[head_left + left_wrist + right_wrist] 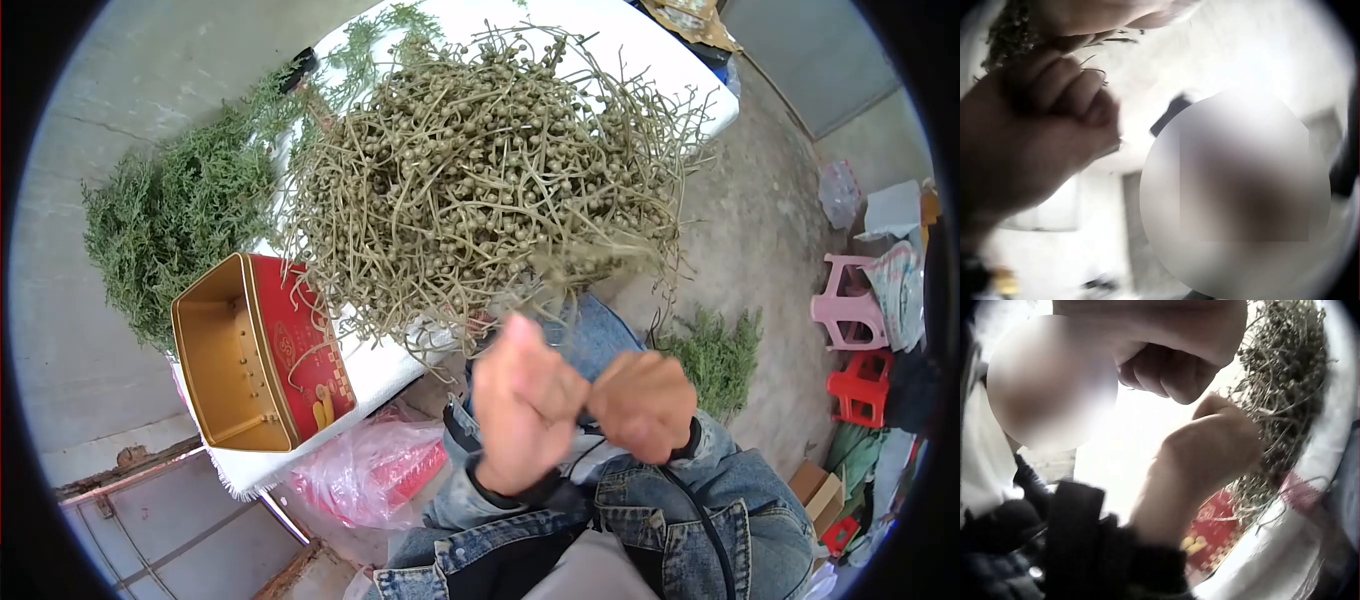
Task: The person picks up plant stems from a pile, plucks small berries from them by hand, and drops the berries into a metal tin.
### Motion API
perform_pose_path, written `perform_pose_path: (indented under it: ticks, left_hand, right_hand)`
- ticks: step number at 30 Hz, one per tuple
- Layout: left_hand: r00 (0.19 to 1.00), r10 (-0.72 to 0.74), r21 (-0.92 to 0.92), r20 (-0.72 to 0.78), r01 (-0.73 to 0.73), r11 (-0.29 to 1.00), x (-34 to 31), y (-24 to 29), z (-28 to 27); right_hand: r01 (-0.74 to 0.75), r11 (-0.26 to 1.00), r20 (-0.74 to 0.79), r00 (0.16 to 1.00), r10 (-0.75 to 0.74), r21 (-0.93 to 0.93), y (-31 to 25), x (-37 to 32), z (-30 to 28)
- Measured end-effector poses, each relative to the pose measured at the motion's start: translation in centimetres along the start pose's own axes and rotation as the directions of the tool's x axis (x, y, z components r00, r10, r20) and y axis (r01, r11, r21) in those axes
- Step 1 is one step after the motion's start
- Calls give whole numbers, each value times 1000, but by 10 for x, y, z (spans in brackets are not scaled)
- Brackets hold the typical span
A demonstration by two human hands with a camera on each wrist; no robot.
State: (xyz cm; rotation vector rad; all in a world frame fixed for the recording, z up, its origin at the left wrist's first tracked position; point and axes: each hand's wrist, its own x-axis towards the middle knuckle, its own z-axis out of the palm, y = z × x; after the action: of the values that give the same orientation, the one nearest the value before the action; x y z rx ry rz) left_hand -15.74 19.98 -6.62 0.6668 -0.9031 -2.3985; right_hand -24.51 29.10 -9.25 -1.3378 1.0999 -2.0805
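My left hand (525, 405) and right hand (645, 405) are side by side in front of my chest, blurred, the fingers of both curled. Thin stem ends (1113, 41) poke out between them in the left wrist view, and a fine stem loops by the left knuckles. A blurred bunch of stems (608, 252) juts out ahead of the hands. Both hands grip these stems; the fingers hide how they are held. Just beyond lies a large heap of dried stems with small round heads (490, 170) on a white-covered table (385, 370).
On the table's left, a red tin box (300, 350) lies with its gold inside showing. Green sprigs (190, 190) are piled behind it, with more greenery (715, 360) on the floor at right. A pink plastic bag (365, 470) sits below; pink (850, 300) and red stools (860, 388) stand right.
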Motion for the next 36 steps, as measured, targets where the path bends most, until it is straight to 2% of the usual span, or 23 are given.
perform_pose_path:
  ticks: [1, 3, 4, 5, 6, 7, 8, 9, 11, 13, 15, 16, 17, 19, 21, 24, 27, 28, 31, 32, 33, 35, 36]
  left_hand:
    - [996, -93, -198, -9, 89, 976, 6, 3, -5]
    - [964, -265, -561, 35, 238, 793, 17, 10, -9]
    - [964, -263, -562, 41, 240, 791, 18, 10, -9]
    - [984, -174, -327, 30, 174, 929, 14, 9, -9]
    - [996, -86, -68, 39, 89, 994, 10, 9, -9]
    - [997, -2, 194, 74, -12, 981, 7, 9, -10]
    - [997, -3, 193, 71, -10, 981, 9, 11, -14]
    - [975, 92, 426, 205, -173, 888, 15, 16, -24]
    - [852, 146, 708, 502, -502, 497, 25, 23, -38]
    - [840, 155, 700, 520, -523, 487, 28, 22, -39]
    - [817, 189, 691, 545, -565, 451, 29, 22, -40]
    - [819, 190, 693, 541, -562, 452, 30, 21, -40]
    - [787, 206, 673, 581, -607, 422, 31, 21, -39]
    - [710, 236, 620, 664, -698, 358, 34, 19, -37]
    - [717, 236, 629, 656, -692, 353, 33, 18, -35]
    - [731, 234, 650, 641, -679, 341, 30, 21, -33]
    - [848, -87, 731, 523, -394, 557, 26, 30, -33]
    - [844, -90, 728, 529, -397, 559, 29, 29, -33]
    - [801, -219, 541, 557, -150, 827, 40, 25, -34]
    - [801, -217, 540, 557, -152, 828, 40, 24, -30]
    - [841, -207, 599, 500, -163, 784, 39, 21, -22]
    - [910, -173, 711, 378, -166, 683, 36, 16, -11]
    - [909, -172, 711, 379, -167, 683, 38, 14, -10]
  right_hand:
    - [-7, 1000, 1, 1000, 7, 2, 0, -5, 5]
    - [-6, 1000, 6, 1000, 6, -19, 1, -7, 24]
    - [1, 999, 9, 1000, 0, -34, 2, -5, 28]
    - [-3, 999, 7, 1000, 3, -34, 0, -5, 26]
    - [-116, 993, -140, 983, 119, 31, -5, -6, 25]
    - [-216, 970, -273, 932, 238, 110, -10, -6, 22]
    - [-298, 934, -389, 851, 354, 197, -14, -5, 20]
    - [-295, 936, -392, 851, 348, 191, -14, -3, 16]
    - [-393, 915, -405, 825, 394, 90, -13, 4, 6]
    - [-447, 894, -415, 806, 423, 42, -16, 10, -2]
    - [-579, 771, -245, 814, 528, -263, -26, 20, -8]
    - [-596, 685, -165, 792, 588, -418, -28, 22, -9]
    - [-600, 683, -165, 788, 593, -417, -27, 21, -6]
    - [-530, 725, -170, 842, 512, -441, -23, 20, 1]
    - [-495, 743, -170, 865, 473, -451, -18, 17, 2]
    - [-289, 765, -130, 956, 264, -576, -12, 9, -4]
    - [-213, 761, -84, 975, 205, -613, -14, 10, -6]
    - [-171, 756, -58, 983, 174, -631, -15, 11, -7]
    - [-121, 720, -23, 989, 144, -683, -14, 7, -7]
    - [-93, 703, 1, 991, 132, -705, -14, 6, -8]
    - [-91, 704, 5, 991, 132, -704, -14, 5, -7]
    - [-89, 633, -19, 993, 117, -769, -16, 0, -5]
    - [-90, 593, -33, 994, 106, -800, -16, -1, -5]
